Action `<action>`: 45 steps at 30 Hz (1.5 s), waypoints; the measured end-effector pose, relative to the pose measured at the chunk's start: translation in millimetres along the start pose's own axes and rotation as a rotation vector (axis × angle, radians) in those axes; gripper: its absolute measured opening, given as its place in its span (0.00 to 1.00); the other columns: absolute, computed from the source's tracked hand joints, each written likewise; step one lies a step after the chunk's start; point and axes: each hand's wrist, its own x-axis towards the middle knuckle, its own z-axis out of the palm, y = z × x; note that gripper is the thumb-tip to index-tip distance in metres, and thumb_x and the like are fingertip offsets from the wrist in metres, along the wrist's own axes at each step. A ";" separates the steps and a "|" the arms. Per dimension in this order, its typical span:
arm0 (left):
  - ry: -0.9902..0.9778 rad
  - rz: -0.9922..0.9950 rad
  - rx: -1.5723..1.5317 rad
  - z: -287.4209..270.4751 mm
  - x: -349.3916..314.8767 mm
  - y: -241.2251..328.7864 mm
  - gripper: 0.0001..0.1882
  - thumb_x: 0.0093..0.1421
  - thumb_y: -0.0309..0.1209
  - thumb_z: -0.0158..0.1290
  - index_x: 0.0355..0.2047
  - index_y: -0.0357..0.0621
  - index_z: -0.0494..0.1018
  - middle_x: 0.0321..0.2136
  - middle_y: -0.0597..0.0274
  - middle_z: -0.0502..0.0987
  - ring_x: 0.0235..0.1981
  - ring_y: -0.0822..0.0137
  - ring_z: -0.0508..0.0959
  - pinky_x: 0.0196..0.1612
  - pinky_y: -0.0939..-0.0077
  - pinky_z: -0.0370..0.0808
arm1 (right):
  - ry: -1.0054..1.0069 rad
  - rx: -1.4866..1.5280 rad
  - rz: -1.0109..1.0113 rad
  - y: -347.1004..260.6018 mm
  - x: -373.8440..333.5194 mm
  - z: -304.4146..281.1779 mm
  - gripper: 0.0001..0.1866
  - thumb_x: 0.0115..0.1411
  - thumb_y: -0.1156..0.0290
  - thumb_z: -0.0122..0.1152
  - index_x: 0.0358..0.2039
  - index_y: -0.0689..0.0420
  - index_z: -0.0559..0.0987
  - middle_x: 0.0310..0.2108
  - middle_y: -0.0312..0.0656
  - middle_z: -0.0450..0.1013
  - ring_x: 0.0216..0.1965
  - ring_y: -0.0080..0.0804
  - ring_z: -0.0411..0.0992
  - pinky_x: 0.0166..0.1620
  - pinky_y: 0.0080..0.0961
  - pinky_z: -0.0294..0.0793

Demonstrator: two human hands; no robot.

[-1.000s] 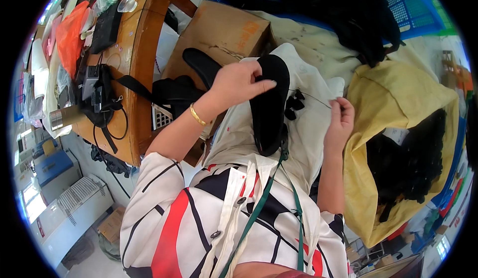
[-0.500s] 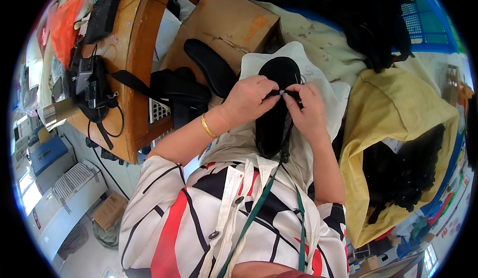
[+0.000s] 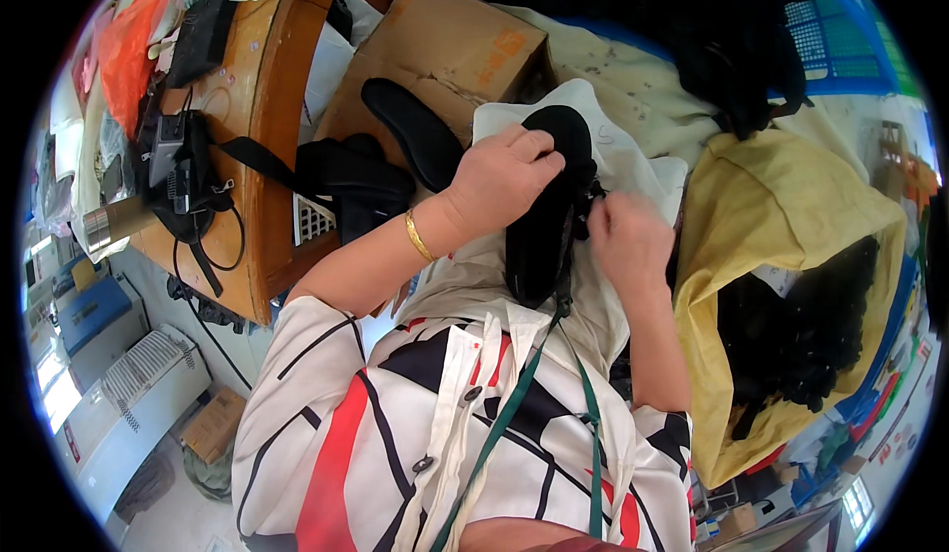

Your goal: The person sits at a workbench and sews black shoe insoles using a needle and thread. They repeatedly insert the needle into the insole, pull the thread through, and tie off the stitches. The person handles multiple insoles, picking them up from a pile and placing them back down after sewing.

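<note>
A black fabric shoe (image 3: 534,246) lies lengthwise on the white cloth over my lap, toe pointing away. My left hand (image 3: 509,178) is closed at its left edge, with fingers curled over the upper; the fingertips are partly hidden. To the right of the shoe, my right hand (image 3: 630,241) is closed and slightly blurred, thumb and fingers drawn together beside a dark strap bunched at the shoe's side. What those fingers hold is too small to tell. A second black shoe (image 3: 410,129) rests against the cardboard box, sole side partly showing.
The cardboard box (image 3: 435,43) stands beyond my left arm. A wooden table (image 3: 265,147) at the left carries black straps and a dark bag. On the right, a yellow sack (image 3: 791,196) holds black pieces. A blue crate (image 3: 865,33) with dark items stands at the far right.
Both hands were together over the shoe, pinching a thin black strap with a small shiny piece. My right hand has since moved right and down; my left has shifted slightly left.
</note>
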 end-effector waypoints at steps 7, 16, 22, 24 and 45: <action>-0.029 -0.073 0.030 5.3 1.0 14.5 0.18 0.47 0.34 0.64 0.39 0.44 0.77 0.37 0.63 0.75 0.35 0.63 0.76 0.32 0.73 0.75 | 0.431 0.986 0.055 -34.4 16.4 14.3 0.16 0.70 0.67 0.50 0.25 0.61 0.70 0.23 0.37 0.67 0.28 0.29 0.68 0.39 0.31 0.73; -0.019 -0.043 0.187 26.5 -7.1 4.7 0.18 0.44 0.31 0.62 0.38 0.44 0.76 0.30 0.65 0.72 0.31 0.65 0.75 0.28 0.73 0.74 | 0.267 1.603 0.141 -52.7 -22.2 39.4 0.14 0.70 0.67 0.48 0.26 0.57 0.67 0.24 0.35 0.63 0.25 0.26 0.59 0.44 0.31 0.69; -0.125 -0.005 0.150 24.5 -7.7 3.5 0.18 0.45 0.30 0.61 0.39 0.44 0.76 0.28 0.64 0.71 0.31 0.65 0.76 0.29 0.73 0.75 | 0.142 1.114 -0.034 -60.3 -66.0 20.5 0.14 0.68 0.69 0.50 0.24 0.59 0.68 0.22 0.39 0.62 0.25 0.34 0.62 0.40 0.31 0.69; -0.150 -0.045 0.093 22.9 -8.4 4.1 0.18 0.47 0.31 0.61 0.40 0.43 0.76 0.29 0.63 0.72 0.32 0.63 0.77 0.30 0.71 0.75 | 0.084 1.035 -0.106 -47.3 -68.5 18.9 0.09 0.65 0.73 0.54 0.27 0.61 0.71 0.25 0.41 0.67 0.27 0.40 0.66 0.41 0.33 0.71; -0.154 -0.541 -0.286 7.5 23.8 12.3 0.14 0.53 0.38 0.61 0.26 0.39 0.75 0.21 0.58 0.75 0.24 0.57 0.76 0.28 0.65 0.73 | -0.181 1.167 0.543 -10.7 -25.4 -5.8 0.07 0.67 0.71 0.54 0.41 0.59 0.76 0.27 0.35 0.76 0.26 0.19 0.72 0.31 0.18 0.72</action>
